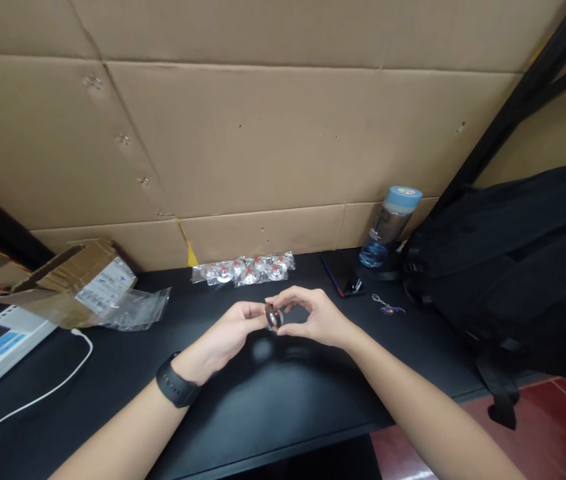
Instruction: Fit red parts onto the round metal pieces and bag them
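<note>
A small round shiny disc [273, 316], dark and reflective with a clear-looking rim, is held up above the black table [313, 407]. My left hand [230, 337] pinches its left side between thumb and fingers. From the right, my right hand [315, 317] curves around it, thumb and fingertips on its edge. The disc's exact kind cannot be made out. Behind the hands lies a row of clear plastic packets [245, 269] with silvery round pieces and red marks inside. A black watch [177, 380] is on my left wrist.
An opened cardboard box [77, 283] with plastic wrap [137, 310] stands at left, near a white cable [80, 363]. A phone [343, 273], a keychain [387, 305] and a blue-capped bottle [387, 230] are at back right, beside a black backpack [517, 267]. Cardboard [273, 140] walls the back.
</note>
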{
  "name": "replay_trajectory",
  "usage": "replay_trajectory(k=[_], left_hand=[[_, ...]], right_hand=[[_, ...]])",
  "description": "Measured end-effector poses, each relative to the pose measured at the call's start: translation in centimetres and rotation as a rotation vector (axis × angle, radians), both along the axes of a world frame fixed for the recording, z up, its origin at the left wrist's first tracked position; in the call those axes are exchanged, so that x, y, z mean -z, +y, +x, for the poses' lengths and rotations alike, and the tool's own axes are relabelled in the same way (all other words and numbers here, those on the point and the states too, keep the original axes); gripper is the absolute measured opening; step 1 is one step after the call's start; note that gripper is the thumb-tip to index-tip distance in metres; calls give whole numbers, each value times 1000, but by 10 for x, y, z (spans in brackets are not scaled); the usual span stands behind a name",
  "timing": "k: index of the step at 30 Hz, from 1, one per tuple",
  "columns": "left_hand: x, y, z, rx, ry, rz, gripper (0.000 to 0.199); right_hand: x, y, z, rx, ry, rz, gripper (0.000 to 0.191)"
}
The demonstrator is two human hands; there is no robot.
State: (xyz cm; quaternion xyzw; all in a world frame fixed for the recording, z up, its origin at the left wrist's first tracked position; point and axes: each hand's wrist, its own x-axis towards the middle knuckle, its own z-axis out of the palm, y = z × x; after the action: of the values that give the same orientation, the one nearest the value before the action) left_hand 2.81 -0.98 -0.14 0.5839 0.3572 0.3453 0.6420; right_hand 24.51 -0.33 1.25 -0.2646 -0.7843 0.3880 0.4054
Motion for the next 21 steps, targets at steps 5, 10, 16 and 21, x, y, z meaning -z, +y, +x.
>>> replay_trajectory(k=[5, 10, 16, 21], left_hand=[[1, -3, 6, -194, 254, 240, 19], [5, -5, 9, -399, 474, 583, 14], [3, -6, 9, -457, 532, 628, 13], [-2, -8, 10, -433, 634, 685, 13]], right_hand=[[8, 2, -1, 91, -54, -116, 47], [6, 4, -1, 84, -145, -68, 25], [5, 2, -3, 153, -271, 232, 14], [9, 1, -5, 226, -299, 259, 9]])
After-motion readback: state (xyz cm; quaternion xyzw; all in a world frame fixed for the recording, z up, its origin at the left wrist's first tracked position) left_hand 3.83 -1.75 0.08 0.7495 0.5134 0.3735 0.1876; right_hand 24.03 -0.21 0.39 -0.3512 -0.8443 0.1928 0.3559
